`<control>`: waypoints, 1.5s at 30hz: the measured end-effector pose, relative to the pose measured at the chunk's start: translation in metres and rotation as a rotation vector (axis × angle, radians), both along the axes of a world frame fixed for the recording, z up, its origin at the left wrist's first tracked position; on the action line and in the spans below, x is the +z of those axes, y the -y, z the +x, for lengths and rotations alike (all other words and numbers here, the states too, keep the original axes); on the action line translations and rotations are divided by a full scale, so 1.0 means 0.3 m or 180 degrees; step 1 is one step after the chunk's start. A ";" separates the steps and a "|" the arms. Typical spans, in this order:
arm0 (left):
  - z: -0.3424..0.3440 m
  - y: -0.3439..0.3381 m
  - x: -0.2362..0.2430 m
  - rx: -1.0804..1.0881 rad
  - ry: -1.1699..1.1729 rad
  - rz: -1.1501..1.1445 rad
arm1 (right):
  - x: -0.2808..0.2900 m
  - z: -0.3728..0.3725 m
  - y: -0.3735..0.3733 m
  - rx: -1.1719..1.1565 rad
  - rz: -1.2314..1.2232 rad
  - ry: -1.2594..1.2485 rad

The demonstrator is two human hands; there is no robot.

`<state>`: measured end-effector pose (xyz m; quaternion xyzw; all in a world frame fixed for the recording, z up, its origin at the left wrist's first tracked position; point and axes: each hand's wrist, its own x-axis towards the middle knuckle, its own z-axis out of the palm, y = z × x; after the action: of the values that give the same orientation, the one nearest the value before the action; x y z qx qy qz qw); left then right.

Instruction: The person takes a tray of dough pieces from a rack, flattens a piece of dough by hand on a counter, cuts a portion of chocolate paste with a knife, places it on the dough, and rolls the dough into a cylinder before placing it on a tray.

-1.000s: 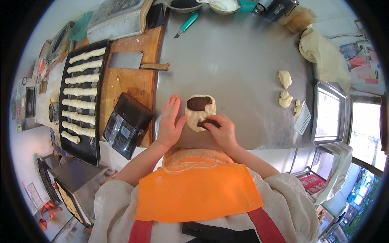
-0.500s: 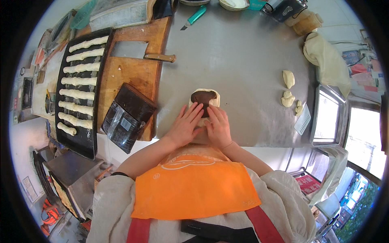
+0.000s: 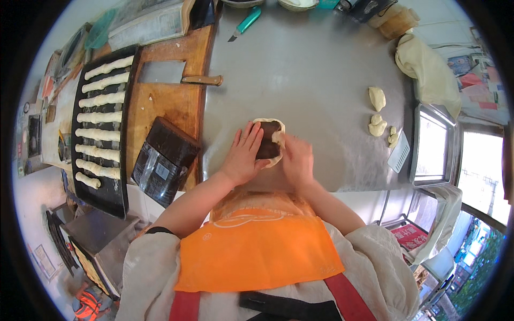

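Note:
On the steel table in front of me lies a flat piece of pale dough [image 3: 268, 120] with a dark brown filling [image 3: 268, 147] spread over its middle. The fingers of my left hand [image 3: 242, 158] are stretched out along the dough's left edge, resting on it. My right hand [image 3: 299, 160] is closed at the right edge, thumb and fingers pinching the dough rim and folding a bit of it inward over the filling. Its fingertips are partly hidden by the hand itself.
At left, a black baking tray [image 3: 110, 195] carries several pale dough strips. A wooden board [image 3: 155, 104] holds a cleaver [image 3: 201, 80] and a dark wrapped block [image 3: 165, 160]. Dough lumps [image 3: 377, 99] lie at right beside a slotted spatula [image 3: 398, 155]. A green box cutter [image 3: 248, 22] lies at the back.
Both hands were lying flat on the filling; the left has shifted to the dough's left edge. My right hand has moved to the right rim and closed on it, lifting dough inward.

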<state>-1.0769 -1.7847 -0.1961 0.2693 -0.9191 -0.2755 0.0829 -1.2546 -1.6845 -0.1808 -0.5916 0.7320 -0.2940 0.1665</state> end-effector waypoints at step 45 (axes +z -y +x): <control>0.029 0.017 0.074 0.1612 -0.0370 0.1240 | -0.044 0.136 -0.064 -0.0308 -0.0421 0.0034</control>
<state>-1.0681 -1.7899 -0.1740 0.4840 -0.7466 -0.4318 0.1481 -1.2139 -1.6652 -0.1941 -0.5637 0.7379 -0.3525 0.1165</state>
